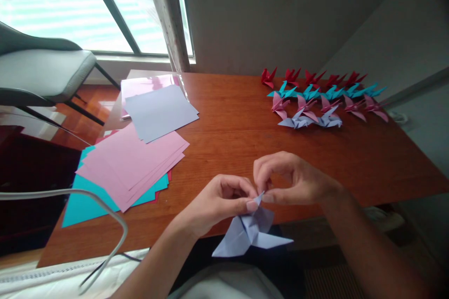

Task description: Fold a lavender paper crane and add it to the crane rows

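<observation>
A pale lavender origami crane (249,230) hangs between my hands at the table's front edge, its wings spread and one pointed end upward. My left hand (224,201) pinches it just below that point, thumb in front. The fingertips of my right hand (289,180) close on the tip of the same point from the other side. Two finished lavender cranes (301,120) stand farther off on the wooden table (224,126), in front of rows of pink cranes (308,107), turquoise cranes (310,92) and red cranes (268,77).
On the left of the table lie lavender sheets (161,112), pink sheets (129,159) and turquoise sheets (87,205), overlapping, beside a clear plastic packet (150,83). A white cable (105,205) arches at the lower left. A chair (45,70) stands by the window.
</observation>
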A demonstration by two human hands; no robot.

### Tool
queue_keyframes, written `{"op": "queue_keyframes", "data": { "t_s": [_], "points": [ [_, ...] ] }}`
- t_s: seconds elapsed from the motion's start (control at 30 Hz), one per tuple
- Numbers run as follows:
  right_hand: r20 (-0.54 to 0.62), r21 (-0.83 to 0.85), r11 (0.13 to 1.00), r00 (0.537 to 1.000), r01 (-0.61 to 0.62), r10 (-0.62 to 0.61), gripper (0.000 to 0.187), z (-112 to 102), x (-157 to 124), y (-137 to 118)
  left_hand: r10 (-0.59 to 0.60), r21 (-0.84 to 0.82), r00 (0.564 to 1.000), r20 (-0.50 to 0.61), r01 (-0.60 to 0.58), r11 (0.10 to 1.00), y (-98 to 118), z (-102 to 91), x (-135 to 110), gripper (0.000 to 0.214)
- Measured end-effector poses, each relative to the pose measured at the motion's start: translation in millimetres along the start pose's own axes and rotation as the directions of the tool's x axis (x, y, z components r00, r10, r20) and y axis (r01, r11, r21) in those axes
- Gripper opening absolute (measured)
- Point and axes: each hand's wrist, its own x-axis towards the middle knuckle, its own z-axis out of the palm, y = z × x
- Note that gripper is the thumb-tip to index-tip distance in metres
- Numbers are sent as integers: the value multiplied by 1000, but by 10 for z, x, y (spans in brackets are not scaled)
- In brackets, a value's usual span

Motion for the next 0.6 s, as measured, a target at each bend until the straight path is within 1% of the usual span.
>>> {"op": "queue_keyframes", "data": {
  "t_s": [0.17, 0.37, 0.5, 0.6],
  "points": [
    [11, 14, 999, 999, 32, -33, 10, 12, 8, 17, -34, -12, 999, 31, 35, 999, 23, 1, 0, 23],
    [44, 18, 999, 998, 37, -38, 10, 39, 21, 3, -53, -27, 997, 56, 55, 998, 42, -1, 3, 23],
    [58, 14, 1000, 998, -6, 5, 13, 16, 13, 12, -53, -26, 998, 22, 54, 998, 41, 1, 0, 22],
    [78, 36, 996, 994, -82, 79, 15, -17, 9, 8, -53, -27, 999, 8, 53, 998, 43, 10, 2, 21]
  ]
}}
